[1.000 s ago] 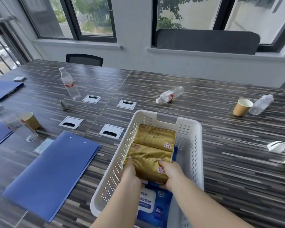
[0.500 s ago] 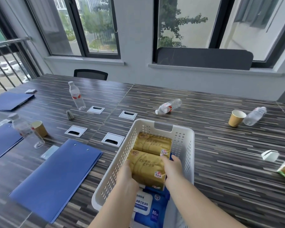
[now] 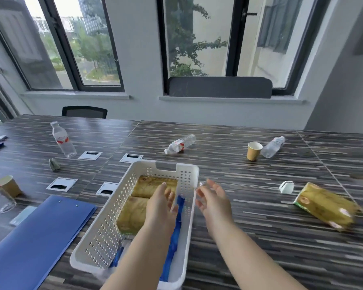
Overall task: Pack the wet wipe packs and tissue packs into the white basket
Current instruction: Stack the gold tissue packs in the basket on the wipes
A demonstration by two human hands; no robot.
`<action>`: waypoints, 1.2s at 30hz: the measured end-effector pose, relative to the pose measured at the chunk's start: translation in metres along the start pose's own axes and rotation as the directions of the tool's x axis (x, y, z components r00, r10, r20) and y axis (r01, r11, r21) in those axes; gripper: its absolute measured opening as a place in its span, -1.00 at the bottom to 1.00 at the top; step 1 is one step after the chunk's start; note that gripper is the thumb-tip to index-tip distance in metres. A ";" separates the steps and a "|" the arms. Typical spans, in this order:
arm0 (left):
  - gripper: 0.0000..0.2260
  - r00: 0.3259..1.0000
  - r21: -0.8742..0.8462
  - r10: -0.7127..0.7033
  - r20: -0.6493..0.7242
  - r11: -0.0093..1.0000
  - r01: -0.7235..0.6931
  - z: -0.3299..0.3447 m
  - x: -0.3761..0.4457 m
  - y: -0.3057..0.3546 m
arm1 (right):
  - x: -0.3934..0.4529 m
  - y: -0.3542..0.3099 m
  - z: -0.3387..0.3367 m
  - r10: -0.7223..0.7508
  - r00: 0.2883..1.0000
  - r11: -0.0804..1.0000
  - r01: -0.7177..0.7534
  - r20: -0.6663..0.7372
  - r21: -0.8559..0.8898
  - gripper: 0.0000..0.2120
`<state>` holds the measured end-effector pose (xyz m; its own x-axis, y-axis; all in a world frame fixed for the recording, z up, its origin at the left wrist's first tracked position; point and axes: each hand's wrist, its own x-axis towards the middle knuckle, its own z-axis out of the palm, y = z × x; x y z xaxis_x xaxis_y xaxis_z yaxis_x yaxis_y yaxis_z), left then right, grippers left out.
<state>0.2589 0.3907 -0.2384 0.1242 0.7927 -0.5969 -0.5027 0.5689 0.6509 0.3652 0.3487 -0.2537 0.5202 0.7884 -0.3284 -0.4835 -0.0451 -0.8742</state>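
Observation:
The white basket [image 3: 105, 222] stands on the table in front of me. Two gold tissue packs [image 3: 134, 212] lie inside it, on top of blue wet wipe packs [image 3: 175, 237]. My left hand [image 3: 161, 204] hovers open over the basket, above the packs, holding nothing. My right hand [image 3: 213, 197] is open just outside the basket's right rim, fingers spread. Another gold tissue pack [image 3: 325, 208] lies on the table to the right, blurred.
Blue folder [image 3: 36, 239] lies left of the basket. Paper cups [image 3: 254, 150] [image 3: 8, 186], upright water bottle [image 3: 63, 140], two lying bottles [image 3: 180, 144] [image 3: 273, 147], a small white item [image 3: 286, 187] and cable ports [image 3: 61, 184] are on the table.
Both hands let go of the front gold tissue pack, which now lies in the basket. My right hand moved out over the right rim. The view tilted up.

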 end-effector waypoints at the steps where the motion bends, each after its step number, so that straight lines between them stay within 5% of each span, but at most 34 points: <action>1: -0.89 1.000 0.013 -0.009 0.027 1.000 0.008 0.008 0.000 -0.006 | 0.000 -0.006 -0.011 -0.004 1.000 1.000 0.005 -0.012 0.007 -0.76; 9: -0.82 0.969 0.259 -0.171 0.178 0.958 0.121 0.104 -0.009 -0.114 | 0.004 -0.057 -0.173 -0.027 0.963 0.995 0.052 -0.269 0.083 -0.90; 16: -0.63 0.928 0.459 -0.326 0.181 0.862 0.213 0.165 -0.009 -0.205 | 0.013 -0.091 -0.297 0.049 0.905 0.975 0.049 -0.422 0.218 -0.90; 27: -0.79 0.948 0.594 -0.300 0.108 0.784 0.180 0.256 0.012 -0.294 | 0.069 -0.099 -0.428 0.164 0.855 0.949 0.000 -0.493 0.316 -0.82; 36: -0.89 0.961 0.725 -0.241 0.137 0.685 0.068 0.310 0.069 -0.316 | 0.130 -0.102 -0.467 0.093 0.836 0.994 -0.043 -0.542 0.104 -0.66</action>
<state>0.6912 0.3338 -0.3398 0.3578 0.6546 -0.6660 0.2841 0.6031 0.7454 0.8109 0.1693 -0.3739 0.7709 0.3223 -0.5494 -0.5761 -0.0152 -0.8173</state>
